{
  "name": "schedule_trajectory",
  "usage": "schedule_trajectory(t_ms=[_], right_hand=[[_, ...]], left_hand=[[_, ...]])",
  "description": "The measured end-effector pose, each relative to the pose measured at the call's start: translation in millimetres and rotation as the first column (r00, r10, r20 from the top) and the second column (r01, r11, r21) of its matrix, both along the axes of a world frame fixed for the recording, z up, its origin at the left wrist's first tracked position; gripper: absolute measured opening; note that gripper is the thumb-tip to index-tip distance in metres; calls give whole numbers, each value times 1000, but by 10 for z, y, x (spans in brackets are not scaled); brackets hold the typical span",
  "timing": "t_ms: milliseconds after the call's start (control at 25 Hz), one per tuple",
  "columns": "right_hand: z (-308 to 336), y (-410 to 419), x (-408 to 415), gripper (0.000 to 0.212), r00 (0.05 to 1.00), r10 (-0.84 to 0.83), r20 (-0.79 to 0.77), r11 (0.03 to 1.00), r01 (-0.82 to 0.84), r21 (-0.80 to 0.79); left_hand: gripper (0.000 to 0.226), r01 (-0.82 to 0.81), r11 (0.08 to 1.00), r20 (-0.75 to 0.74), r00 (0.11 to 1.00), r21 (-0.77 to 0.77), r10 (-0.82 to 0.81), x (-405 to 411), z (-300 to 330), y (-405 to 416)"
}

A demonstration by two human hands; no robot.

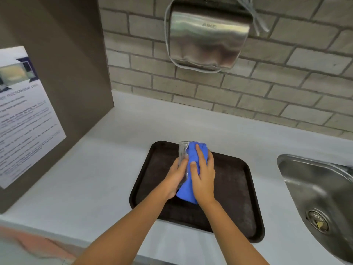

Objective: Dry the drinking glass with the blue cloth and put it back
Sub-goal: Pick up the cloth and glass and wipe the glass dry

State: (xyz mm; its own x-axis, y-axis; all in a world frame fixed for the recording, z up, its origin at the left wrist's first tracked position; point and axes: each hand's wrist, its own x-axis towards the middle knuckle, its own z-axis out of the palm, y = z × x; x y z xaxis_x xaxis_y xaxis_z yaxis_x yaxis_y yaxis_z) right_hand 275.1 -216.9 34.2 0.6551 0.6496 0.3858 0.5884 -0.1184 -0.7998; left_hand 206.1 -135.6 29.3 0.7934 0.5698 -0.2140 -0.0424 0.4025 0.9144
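Note:
A clear drinking glass is held above a dark brown tray on the white counter. My left hand grips the glass from the left, thumb on its side. The blue cloth is wrapped over the right side and top of the glass and hangs below it. My right hand presses the cloth against the glass, fingers spread over the fabric. Most of the glass is hidden by cloth and hands; only its upper left wall shows.
A steel sink lies to the right of the tray. A metal hand dryer hangs on the brick wall above. At left stands a brown cabinet side with a printed notice.

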Motion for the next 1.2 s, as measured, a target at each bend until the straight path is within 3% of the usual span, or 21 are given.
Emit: schedule_trajectory(t_ms=[120, 200, 280, 360, 440, 520, 600, 680, 760, 960, 1120, 1200], right_hand=[[111, 141, 120, 41, 888, 182, -423, 981, -139, 132], [163, 208, 181, 33, 809, 193, -555, 980, -136, 143], [224, 240, 98, 40, 876, 162, -455, 986, -124, 111], [247, 271, -44, 54, 991, 65, -120, 998, -65, 8], [183, 299, -150, 53, 980, -17, 200, 999, 22, -23], [176, 289, -155, 48, 990, 23, 141, 1000, -25, 16], [232, 291, -49, 42, 989, 76, -126, 993, -63, 97], [370, 347, 126, 31, 894, 85, -441, 992, -34, 121], [498, 377, 220, 25, 832, 47, -553, 997, -8, 71], [441, 228, 17, 54, 904, 113, -412, 987, -55, 150], [290, 93, -171, 45, 992, 68, -106, 996, -74, -51], [325, 51, -137, 46, 978, 10, -211, 1000, -5, 26]], left_hand=[[48, -92, 996, -38, 995, -12, 92, -29, 120, 37], [46, -113, 993, -88, 990, -20, 111, -23, 186, 73], [51, -91, 996, -80, 993, -1, 91, -10, 272, 115], [55, -102, 992, -115, 987, 73, 110, 24, 322, 158], [53, -123, 987, -122, 983, 106, 135, 63, 270, 187], [52, -97, 995, -37, 994, 35, 98, 67, 269, 174], [51, -71, 995, 24, 997, -74, 73, 62, 295, 191], [56, -71, 989, -13, 997, -131, 70, 13, 324, 165], [63, -58, 987, -54, 997, -147, 50, -4, 347, 151], [63, -62, 988, -22, 998, -145, 59, 27, 391, 170], [61, -85, 992, -81, 994, -92, 77, 35, 408, 163], [60, -79, 993, -126, 990, -83, 68, 46, 378, 128]])
